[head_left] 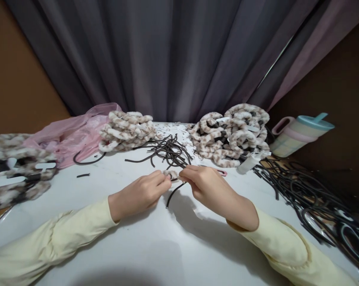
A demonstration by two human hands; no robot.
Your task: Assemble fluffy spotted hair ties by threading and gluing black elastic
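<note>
Close together over the middle of the white table, my left hand [143, 188] and my right hand [207, 186] are both closed in a pinch. A short stretch of fluffy brown-spotted white tube [173, 174] shows between the fingertips, one end in each hand. A dark cord [173, 194] curves down beneath it, by my right fingers; whether they also grip it is hidden. Just beyond the hands lies a loose heap of dark cord pieces [170, 149].
Fluffy spotted rings are piled at back left [128, 129], back right [235, 135] and far left [36, 153]. A pink plastic bag [74, 137] lies on the left. Right are a small clear bottle [251, 163], a lidded tumbler [295, 137] and tangled black cords [304, 186].
</note>
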